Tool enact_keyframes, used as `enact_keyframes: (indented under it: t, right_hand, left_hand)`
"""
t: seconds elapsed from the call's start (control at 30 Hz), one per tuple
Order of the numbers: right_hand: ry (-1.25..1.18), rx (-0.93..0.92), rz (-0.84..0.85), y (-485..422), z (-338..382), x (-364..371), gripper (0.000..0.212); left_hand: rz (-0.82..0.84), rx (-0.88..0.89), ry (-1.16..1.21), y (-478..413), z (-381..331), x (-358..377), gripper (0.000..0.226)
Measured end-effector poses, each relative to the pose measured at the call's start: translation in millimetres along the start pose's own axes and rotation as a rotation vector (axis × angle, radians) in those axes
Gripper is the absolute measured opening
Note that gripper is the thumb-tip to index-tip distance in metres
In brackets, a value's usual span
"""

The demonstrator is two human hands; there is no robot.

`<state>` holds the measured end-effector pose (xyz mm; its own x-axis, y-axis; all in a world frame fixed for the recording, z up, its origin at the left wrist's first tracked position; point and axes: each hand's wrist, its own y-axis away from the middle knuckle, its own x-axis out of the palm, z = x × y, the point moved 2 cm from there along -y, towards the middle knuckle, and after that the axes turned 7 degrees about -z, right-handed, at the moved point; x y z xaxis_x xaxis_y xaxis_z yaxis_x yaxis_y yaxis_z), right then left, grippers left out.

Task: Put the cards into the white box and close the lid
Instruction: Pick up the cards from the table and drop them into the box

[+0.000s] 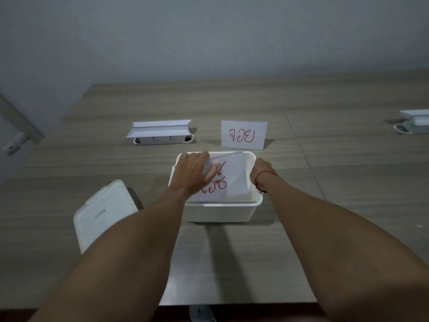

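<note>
The white box (222,211) stands open in the middle of the table. A white card with red writing (228,180) lies tilted inside it, and my left hand (193,173) rests on the card's left part with fingers over its upper edge. My right hand (261,169) is at the box's right rim, fingers curled down out of sight; a red thread is tied around that wrist. A second card with red writing (243,135) stands upright on the table just behind the box. The white lid (104,214) lies on the table to the box's left.
A white socket unit with a raised flap (161,133) sits at the back left of the wooden table (325,228). Another such unit (414,123) is at the far right edge. The table's front edge runs just below my forearms.
</note>
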<state>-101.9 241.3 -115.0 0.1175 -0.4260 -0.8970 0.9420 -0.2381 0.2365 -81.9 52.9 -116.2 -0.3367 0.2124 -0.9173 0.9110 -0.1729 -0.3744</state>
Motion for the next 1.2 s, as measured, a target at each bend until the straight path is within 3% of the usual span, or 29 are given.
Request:
enact_keyframes:
  t: [0.2, 0.33, 0.43, 0.5, 0.57, 0.73, 0.77, 0.87, 1.0, 1.1, 1.2]
  right_hand:
    - [-0.03, 0.021, -0.055, -2, -2, 7, 0.04]
    - [-0.035, 0.029, -0.067, -2, -2, 10, 0.04]
    - [-0.028, 0.034, -0.07, -4, 2, 7, 0.04]
    - [-0.019, 0.026, -0.059, -10, 5, 8, 0.04]
    - [-0.009, 0.015, -0.054, -18, 10, 12, 0.04]
    - [0.017, -0.057, -0.045, -26, 15, 8, 0.039]
    - [0.029, -0.03, -0.055, -80, 44, 12, 0.038]
    - [0.032, -0.035, -0.075, -97, 51, 11, 0.037]
    - [-0.002, -0.046, -0.21, -121, 58, 10, 0.033]
    - [-0.012, -0.09, -0.302, -152, 68, 1, 0.031]
    - [0.048, -0.191, -0.296, -178, 74, -2, 0.044]
  left_hand:
    - [0.208, -0.152, 0.153, 46, -4, 20, 0.049]
    - [-0.002, -0.253, 0.076, 39, 14, 13, 0.026]
    - [0.034, -0.501, 0.004, 31, 32, 9, 0.042]
    - [0.119, -0.742, 0.135, 28, 39, 14, 0.044]
    - [0.154, -0.843, 0.27, 25, 45, 24, 0.042]
    - [0.088, -0.851, 0.3, 16, 54, 23, 0.041]
    - [0.106, -0.883, 0.297, -36, 81, 50, 0.04]
    - [0.102, -0.877, 0.28, -53, 85, 53, 0.037]
    - [0.043, -0.869, 0.263, -61, 96, 60, 0.036]
    - [0.03, -0.918, 0.259, -75, 109, 66, 0.05]
    - [0.057, -0.963, 0.223, -83, 116, 70, 0.062]
